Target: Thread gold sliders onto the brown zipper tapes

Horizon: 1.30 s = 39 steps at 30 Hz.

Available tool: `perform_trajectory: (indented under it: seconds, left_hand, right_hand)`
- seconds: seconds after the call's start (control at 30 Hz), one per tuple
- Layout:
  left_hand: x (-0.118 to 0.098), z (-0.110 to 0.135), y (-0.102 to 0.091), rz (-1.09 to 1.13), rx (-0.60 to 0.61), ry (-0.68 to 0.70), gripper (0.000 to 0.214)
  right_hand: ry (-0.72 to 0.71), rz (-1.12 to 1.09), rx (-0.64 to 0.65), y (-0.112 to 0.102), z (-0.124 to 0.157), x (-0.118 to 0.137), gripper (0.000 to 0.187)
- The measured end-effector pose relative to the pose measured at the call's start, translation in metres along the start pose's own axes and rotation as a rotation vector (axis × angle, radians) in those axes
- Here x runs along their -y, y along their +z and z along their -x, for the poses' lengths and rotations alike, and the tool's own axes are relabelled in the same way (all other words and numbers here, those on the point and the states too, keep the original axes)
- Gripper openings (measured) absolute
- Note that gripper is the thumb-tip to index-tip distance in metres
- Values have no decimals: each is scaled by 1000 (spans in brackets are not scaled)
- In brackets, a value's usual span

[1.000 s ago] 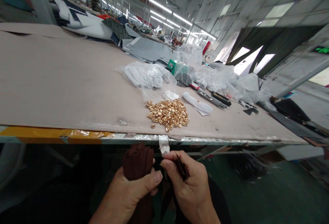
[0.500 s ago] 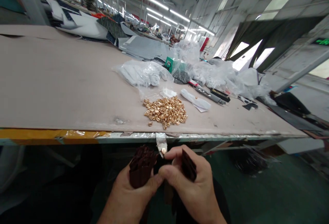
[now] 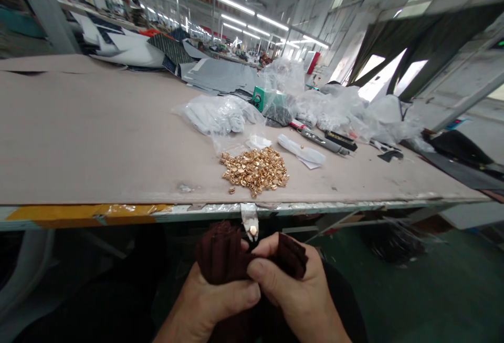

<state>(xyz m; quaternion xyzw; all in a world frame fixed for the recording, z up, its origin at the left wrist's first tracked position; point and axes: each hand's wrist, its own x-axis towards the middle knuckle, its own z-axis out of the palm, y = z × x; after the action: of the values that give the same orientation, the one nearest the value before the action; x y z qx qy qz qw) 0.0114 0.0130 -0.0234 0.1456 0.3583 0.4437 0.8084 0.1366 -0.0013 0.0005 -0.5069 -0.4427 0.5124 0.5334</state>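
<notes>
A folded bundle of dark maroon fabric strips (image 3: 220, 253) sits in my left hand (image 3: 212, 301), whose thumb lies across its lower edge. My right hand (image 3: 293, 285) is closed on a smaller maroon fabric piece (image 3: 292, 255), pinching material between thumb and index finger beside the left thumb. Just beyond my fingertips, a metal clip-like fixture (image 3: 249, 217) hangs from the table edge, with a small gold piece (image 3: 253, 230) at its lower end. On the table right behind it lies a heap of small gold metal fittings (image 3: 255, 169).
Behind the heap lies a clear plastic bag with white contents (image 3: 220, 114). To the right are a folded white paper strip (image 3: 301, 151), a grey pen-like tool (image 3: 325, 141), a black box (image 3: 340, 141) and a green box (image 3: 270, 99). Yellow tape (image 3: 90, 214) covers the table's front edge.
Both hands have drawn closer together, and the fabric bundle in my left hand has turned and shifted toward the right hand. The camera view has tilted slightly.
</notes>
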Motion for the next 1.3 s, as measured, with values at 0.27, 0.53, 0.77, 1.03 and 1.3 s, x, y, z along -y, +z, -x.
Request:
perform_trajectory:
  seconds: [0.27,0.53,0.77,1.03,1.3]
  left_hand:
    - [-16,10,0,-11,-214,-33,49]
    - [-12,8,10,-110,-156,132,40]
    - [-13,5,11,-83,-198,111,45]
    - [-7,4,8,-158,-174,176,39]
    - [-13,2,6,-174,-162,146,25]
  right_hand:
    - [9,33,5,-15,-2,-7,16]
    - [-36,210,-2,-9,2,-1,16]
    - [-162,364,-11,-8,5,-7,14]
    - [-418,485,183,-1,7,-14,18]
    - [-10,222,11,-7,3,-4,19]
